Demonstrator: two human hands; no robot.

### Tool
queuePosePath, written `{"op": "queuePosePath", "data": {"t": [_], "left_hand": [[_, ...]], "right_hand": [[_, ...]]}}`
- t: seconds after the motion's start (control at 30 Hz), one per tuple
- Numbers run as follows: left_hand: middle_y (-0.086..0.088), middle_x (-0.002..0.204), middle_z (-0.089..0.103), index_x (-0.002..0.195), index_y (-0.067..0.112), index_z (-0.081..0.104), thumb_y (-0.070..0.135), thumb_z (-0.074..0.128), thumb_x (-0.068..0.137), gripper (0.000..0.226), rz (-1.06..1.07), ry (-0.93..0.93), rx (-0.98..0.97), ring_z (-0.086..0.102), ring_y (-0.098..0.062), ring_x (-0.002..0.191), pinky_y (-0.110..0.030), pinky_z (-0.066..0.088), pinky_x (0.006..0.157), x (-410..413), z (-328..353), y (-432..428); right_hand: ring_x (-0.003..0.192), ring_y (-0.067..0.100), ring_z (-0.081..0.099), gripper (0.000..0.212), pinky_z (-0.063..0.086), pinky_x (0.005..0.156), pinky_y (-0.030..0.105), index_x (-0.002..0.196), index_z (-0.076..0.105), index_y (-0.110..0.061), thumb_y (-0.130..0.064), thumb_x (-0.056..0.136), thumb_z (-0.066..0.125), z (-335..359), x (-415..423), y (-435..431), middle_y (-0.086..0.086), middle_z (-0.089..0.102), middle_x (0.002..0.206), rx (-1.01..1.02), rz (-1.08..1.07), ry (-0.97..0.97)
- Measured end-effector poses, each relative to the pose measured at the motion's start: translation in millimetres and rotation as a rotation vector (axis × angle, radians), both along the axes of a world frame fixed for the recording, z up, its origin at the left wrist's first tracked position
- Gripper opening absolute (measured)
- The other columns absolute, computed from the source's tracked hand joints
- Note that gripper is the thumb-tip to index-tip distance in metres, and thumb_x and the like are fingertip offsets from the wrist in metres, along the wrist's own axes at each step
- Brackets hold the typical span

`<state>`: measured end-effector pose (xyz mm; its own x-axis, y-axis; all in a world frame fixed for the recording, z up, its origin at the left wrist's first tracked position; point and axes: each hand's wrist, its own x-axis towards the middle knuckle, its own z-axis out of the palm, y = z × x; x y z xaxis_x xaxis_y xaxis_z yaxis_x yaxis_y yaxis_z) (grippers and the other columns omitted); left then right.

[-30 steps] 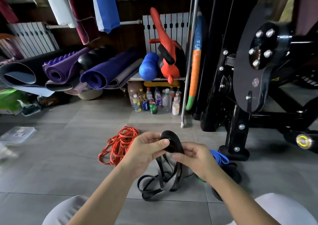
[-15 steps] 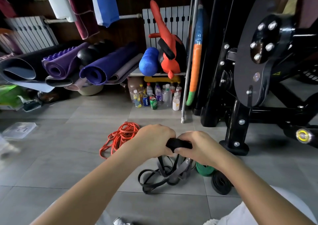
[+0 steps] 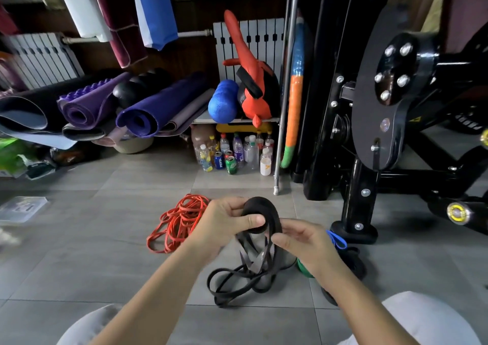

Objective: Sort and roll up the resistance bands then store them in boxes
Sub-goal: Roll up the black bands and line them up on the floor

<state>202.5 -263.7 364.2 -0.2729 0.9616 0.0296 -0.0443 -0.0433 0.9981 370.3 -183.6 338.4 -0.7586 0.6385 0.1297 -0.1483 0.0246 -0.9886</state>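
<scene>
Both hands are being used on 1 black band [image 3: 260,207] above the floor [image 3: 92,239]: right of the heaped orange bands [image 3: 179,220], its rolled part is being pinched by the left hand [image 3: 224,225], thumb across the face; its strap is being pinched by the right hand [image 3: 303,247], loose loops trailing below; a blue band [image 3: 336,240] is lying further right.

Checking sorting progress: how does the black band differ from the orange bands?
The black band is partly coiled, held by the left hand and right hand; the orange bands lie loose on the floor, unheld. The black band is wider; the orange bands are thin. Neither is boxed.
</scene>
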Motion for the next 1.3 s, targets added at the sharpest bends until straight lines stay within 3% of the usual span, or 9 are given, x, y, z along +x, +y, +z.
{"op": "queuePosePath", "data": {"t": [0.2, 0.37, 0.53, 0.67, 0.77, 0.9, 1.07, 1.2, 1.3], "left_hand": [[-0.007, 0.077, 0.072, 0.079, 0.013, 0.077, 0.013, 0.069, 0.070, 0.012, 0.187, -0.391, 0.106, 0.068, -0.017, 0.072, -0.027, 0.054, 0.066, 24, -31, 6], [-0.010, 0.080, 0.071, 0.085, 0.011, 0.074, 0.017, 0.076, 0.065, 0.020, 0.145, -0.351, 0.080, 0.065, -0.021, 0.075, -0.030, 0.054, 0.069, 27, -35, 6], [0.012, 0.096, 0.070, 0.096, 0.035, 0.064, 0.023, 0.081, 0.068, 0.035, 0.026, 0.440, -0.127, 0.066, -0.009, 0.093, -0.029, 0.052, 0.089, 0, -3, 2], [0.014, 0.074, 0.054, 0.072, 0.035, 0.052, 0.046, 0.065, 0.077, 0.018, -0.175, 1.366, -0.297, 0.055, -0.012, 0.075, -0.029, 0.045, 0.066, 3, 27, 5], [0.008, 0.070, 0.051, 0.063, 0.028, 0.043, 0.043, 0.063, 0.079, 0.030, -0.188, 1.495, -0.335, 0.049, -0.017, 0.071, -0.030, 0.040, 0.063, 7, 35, 7], [0.008, 0.082, 0.070, 0.083, 0.026, 0.068, 0.027, 0.074, 0.076, 0.010, -0.101, 0.954, -0.246, 0.065, -0.011, 0.080, -0.027, 0.053, 0.074, -2, 40, -4], [0.004, 0.085, 0.075, 0.081, 0.030, 0.075, 0.003, 0.075, 0.074, 0.028, 0.005, 0.344, -0.074, 0.071, -0.009, 0.081, -0.014, 0.052, 0.067, -3, 26, -13], [-0.015, 0.096, 0.073, 0.099, 0.007, 0.072, 0.012, 0.073, 0.065, 0.034, 0.088, -0.262, -0.008, 0.071, -0.022, 0.087, -0.023, 0.055, 0.070, 5, -2, -11], [-0.018, 0.101, 0.071, 0.096, 0.007, 0.074, 0.010, 0.072, 0.069, 0.026, 0.110, -0.399, -0.016, 0.070, -0.024, 0.093, -0.026, 0.055, 0.075, 10, -17, -12]], "right_hand": [[0.091, 0.013, 0.070, 0.026, 0.053, 0.083, 0.022, 0.093, 0.075, -0.039, -0.028, 0.069, 0.073, -3, -13, -7, -0.002, 0.075, 0.095, 0.019, -0.041, 0.014], [0.080, 0.011, 0.071, 0.027, 0.055, 0.074, 0.021, 0.080, 0.076, -0.040, -0.015, 0.074, 0.074, -2, -14, -2, -0.002, 0.076, 0.084, 0.075, -0.099, -0.050], [0.078, 0.013, 0.069, 0.018, 0.054, 0.074, 0.029, 0.086, 0.074, -0.030, -0.013, 0.080, 0.073, 4, -6, 15, 0.000, 0.074, 0.081, 0.322, -0.035, -0.352], [0.057, 0.004, 0.049, 0.003, 0.033, 0.050, 0.017, 0.078, 0.069, -0.022, -0.025, 0.079, 0.068, 11, -12, 15, -0.009, 0.053, 0.055, 0.719, 0.054, -0.537], [0.068, 0.010, 0.050, 0.012, 0.036, 0.056, 0.021, 0.085, 0.070, -0.016, -0.026, 0.079, 0.068, 16, -16, 13, -0.003, 0.058, 0.067, 0.803, 0.059, -0.532], [0.076, 0.003, 0.060, 0.016, 0.048, 0.071, 0.022, 0.089, 0.070, -0.030, -0.021, 0.076, 0.073, 21, -8, 20, -0.010, 0.065, 0.079, 0.558, 0.025, -0.401], [0.091, 0.002, 0.067, 0.034, 0.050, 0.083, 0.015, 0.095, 0.066, -0.037, -0.010, 0.076, 0.076, 11, -1, 15, -0.016, 0.072, 0.096, 0.291, 0.026, -0.189], [0.094, 0.010, 0.069, 0.036, 0.053, 0.085, 0.022, 0.096, 0.068, -0.032, -0.002, 0.077, 0.073, 5, -9, 8, -0.009, 0.074, 0.096, 0.164, -0.076, -0.056], [0.087, 0.006, 0.070, 0.035, 0.052, 0.078, 0.016, 0.092, 0.068, -0.032, 0.001, 0.080, 0.070, 6, -11, 9, -0.012, 0.074, 0.090, 0.207, -0.082, -0.100]]}}
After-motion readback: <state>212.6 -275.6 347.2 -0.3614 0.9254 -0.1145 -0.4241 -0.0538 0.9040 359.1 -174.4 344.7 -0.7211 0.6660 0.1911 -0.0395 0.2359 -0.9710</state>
